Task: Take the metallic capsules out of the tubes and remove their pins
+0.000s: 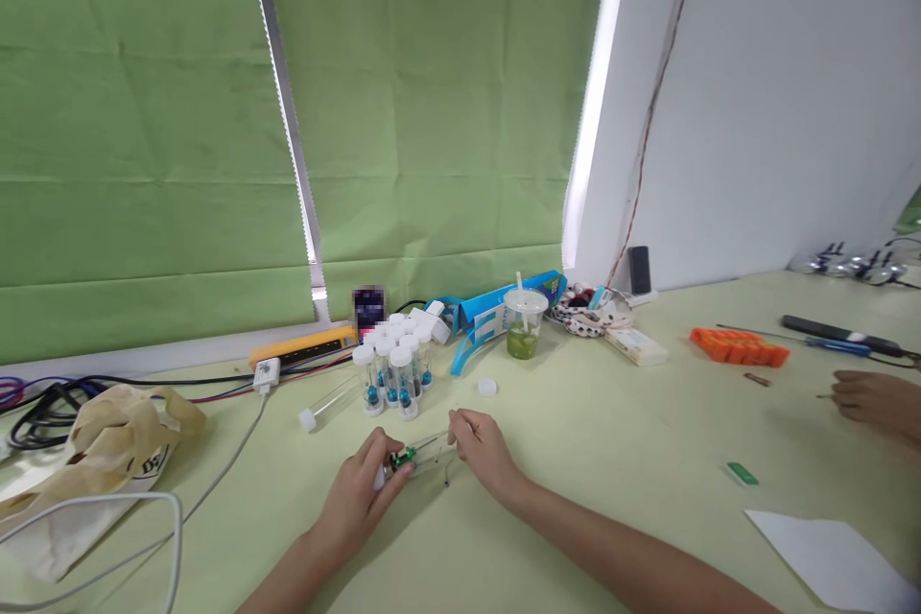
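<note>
My left hand (366,482) is closed around a clear tube lying on its side, with a white end near the palm and a small green piece (404,457) inside. At the tube's other end my right hand (476,441) pinches a thin rod (430,441), whose far tip points at the green piece. Whether the tip touches it I cannot tell. A short dark-tipped thin piece (446,478) is on the table just below my right fingers. Behind my hands stand several clear tubes (401,382) with white caps and blue pieces inside.
A loose tube with a white end (309,419) lies left of the group; a white cap (487,388) lies to its right. Behind are a drink cup (524,331) and yellow power strip (302,346). Rightward are an orange holder (738,347), a green piece (742,474) and another person's hand (870,395).
</note>
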### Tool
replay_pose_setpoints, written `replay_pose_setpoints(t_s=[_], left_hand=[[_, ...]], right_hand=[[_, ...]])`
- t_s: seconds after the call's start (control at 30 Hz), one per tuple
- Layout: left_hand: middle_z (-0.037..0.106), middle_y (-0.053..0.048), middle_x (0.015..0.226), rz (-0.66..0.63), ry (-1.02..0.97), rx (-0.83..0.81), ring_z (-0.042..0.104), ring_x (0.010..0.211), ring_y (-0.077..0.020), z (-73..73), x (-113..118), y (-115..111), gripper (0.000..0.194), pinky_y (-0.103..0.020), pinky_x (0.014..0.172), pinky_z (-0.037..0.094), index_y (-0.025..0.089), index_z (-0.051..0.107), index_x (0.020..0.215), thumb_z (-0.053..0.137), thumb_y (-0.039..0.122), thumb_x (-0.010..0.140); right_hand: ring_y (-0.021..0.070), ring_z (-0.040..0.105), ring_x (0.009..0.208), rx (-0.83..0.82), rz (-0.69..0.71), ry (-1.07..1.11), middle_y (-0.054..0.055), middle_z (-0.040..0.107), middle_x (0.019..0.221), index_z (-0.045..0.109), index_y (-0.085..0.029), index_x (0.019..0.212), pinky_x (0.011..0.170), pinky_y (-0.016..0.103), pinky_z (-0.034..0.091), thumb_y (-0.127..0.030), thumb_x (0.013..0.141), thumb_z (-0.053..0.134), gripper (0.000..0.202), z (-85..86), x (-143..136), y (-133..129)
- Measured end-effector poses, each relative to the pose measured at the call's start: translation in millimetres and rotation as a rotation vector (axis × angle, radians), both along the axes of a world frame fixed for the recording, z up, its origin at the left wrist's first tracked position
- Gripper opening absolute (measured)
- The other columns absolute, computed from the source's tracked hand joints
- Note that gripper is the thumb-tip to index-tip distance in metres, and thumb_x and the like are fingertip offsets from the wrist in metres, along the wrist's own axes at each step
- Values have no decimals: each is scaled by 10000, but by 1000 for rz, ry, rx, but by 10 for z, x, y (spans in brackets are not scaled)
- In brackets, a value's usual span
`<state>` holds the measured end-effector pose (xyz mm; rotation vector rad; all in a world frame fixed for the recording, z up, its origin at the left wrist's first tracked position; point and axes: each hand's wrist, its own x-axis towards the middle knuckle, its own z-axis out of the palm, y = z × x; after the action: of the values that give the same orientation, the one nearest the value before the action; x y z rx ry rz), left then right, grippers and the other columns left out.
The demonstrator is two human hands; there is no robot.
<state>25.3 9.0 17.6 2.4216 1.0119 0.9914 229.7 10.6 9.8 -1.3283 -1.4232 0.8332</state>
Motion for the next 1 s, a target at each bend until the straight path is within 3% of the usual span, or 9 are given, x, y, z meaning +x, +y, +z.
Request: replay_pose_setpoints(t_s=[0.13,0.3,0.77,1.0], left_hand=[[526,-22,774,9,-45,-57,522,699,-153,67,14,-12,144,-247,640,413,201,494,870,429,329,850],[510,8,673,66,-128,-126,470,596,-130,35,38,6,170,-217,561,365,193,481,797,436,350,845],[484,25,629,57,-280,-199,401,563,-115,16,80,30,190,-199,540,312,192,424,707,462,334,826],[349,56,571,97,-284,-183,306,522,-103,-34,88,59,241,-203,516,261,200,366,669,408,353,852]], right_hand=[[77,332,397,35,-29,61,-50,339,417,509,-153,585,414,192,246,-526,808,367,456,-59,-35,33],[78,337,396,65,-58,109,-50,344,419,530,-150,595,419,192,268,-545,800,368,474,-105,-83,53],[82,358,401,119,-94,94,-39,354,425,549,-143,590,408,185,275,-571,792,369,506,-51,-117,-4],[73,336,390,175,-131,75,-38,330,448,550,-138,591,388,176,261,-554,811,366,505,-82,-140,-52]])
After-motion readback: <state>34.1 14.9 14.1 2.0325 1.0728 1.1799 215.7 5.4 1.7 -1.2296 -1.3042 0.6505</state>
